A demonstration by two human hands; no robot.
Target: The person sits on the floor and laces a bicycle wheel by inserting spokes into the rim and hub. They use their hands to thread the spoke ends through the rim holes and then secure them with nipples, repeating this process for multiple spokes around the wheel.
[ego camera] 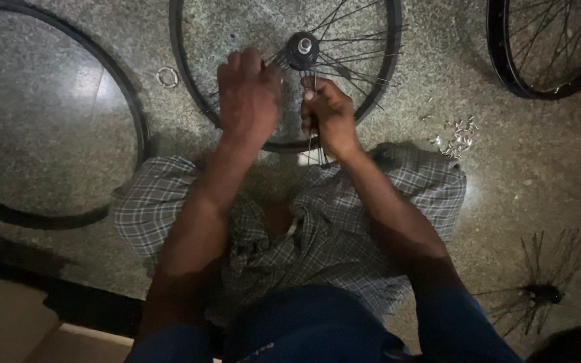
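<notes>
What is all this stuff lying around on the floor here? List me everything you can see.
wheel rim being worked on: one, black, top centre, lying flat on the floor
hub: one, dark with a silvery centre, inside that rim, thin spokes fanning from it
bare rim: one, black, left, lying flat
third rim: one, black, spoked, top right corner, partly out of view
small metal pieces: a loose pile, silvery, right of the middle rim
rings: two, it seems, silvery, between the left and middle rims
spoked hub: one, dark, lower right
floor: speckled grey stone
checked cloth: grey, over the lap
left hand: closed by the hub
right hand: gripping spokes
</notes>
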